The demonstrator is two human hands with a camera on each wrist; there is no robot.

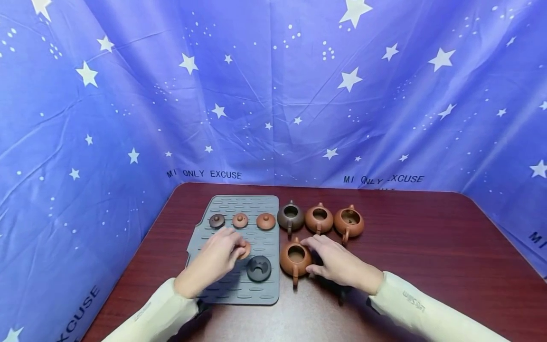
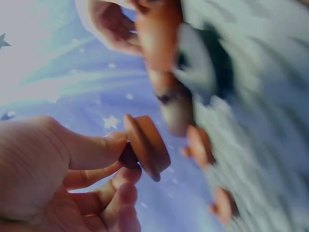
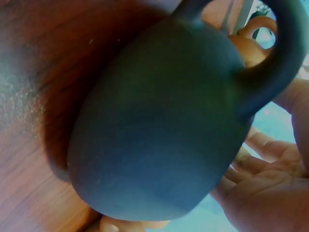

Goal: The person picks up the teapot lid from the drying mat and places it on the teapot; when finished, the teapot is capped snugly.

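The left hand (image 1: 219, 252) pinches an orange lid (image 1: 245, 251) above the grey textured mat (image 1: 231, 295), the right hand (image 1: 342, 263) spreads its fingers at a brown teapot (image 1: 287, 264) on the glossy dark-red table (image 1: 419, 242), and star-printed blue-purple drapes (image 1: 273, 95) hang beyond.

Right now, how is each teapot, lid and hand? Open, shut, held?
Back dark teapot: open
Back middle teapot: open
Back right teapot: open
Front orange teapot: open
Black teapot: partly hidden, opening unseen
Held lid: pinched
Dark brown lid: right-side up
Small orange lid: right-side up
Large orange lid: right-side up
Black lid: on grey mat
Left hand: pinching the held lid
Right hand: touching front orange teapot
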